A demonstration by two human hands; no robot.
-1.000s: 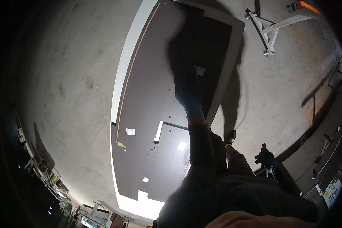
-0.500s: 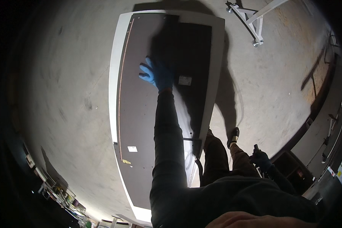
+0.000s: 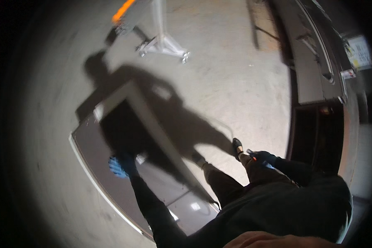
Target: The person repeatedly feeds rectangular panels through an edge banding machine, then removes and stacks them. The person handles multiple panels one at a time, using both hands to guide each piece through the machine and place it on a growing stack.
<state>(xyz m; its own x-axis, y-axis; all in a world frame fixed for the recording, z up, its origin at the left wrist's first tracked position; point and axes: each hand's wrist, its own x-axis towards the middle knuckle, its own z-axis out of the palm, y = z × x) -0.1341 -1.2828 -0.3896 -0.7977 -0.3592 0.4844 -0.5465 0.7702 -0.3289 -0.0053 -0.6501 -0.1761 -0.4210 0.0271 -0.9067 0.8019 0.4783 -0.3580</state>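
Observation:
My left hand (image 3: 122, 166), in a blue glove, lies with its fingers stretched out on a dark, flat panel. This panel (image 3: 89, 138) has a pale border and slants away from me at the left, with my shadow over part of it. Small white labels (image 3: 195, 206) are stuck on its surface. Out to the right, beside my leg, my right hand (image 3: 263, 158) is dark-gloved and closed around a small dark hand tool (image 3: 252, 154) with a bit of red. Blur and shade hide the tool's exact kind.
A white wheeled stand (image 3: 163, 45) is on the concrete floor (image 3: 219, 62) ahead, with an orange part near it. Dark open shelving (image 3: 318, 136) and a grey-topped bench (image 3: 312, 74) line the right side. My feet stand beside the panel's right edge.
My view has swung to the right, so panel and stand appear farther left. My left hand stays on the panel. The right hand still holds the tool, now pointing more to the left.

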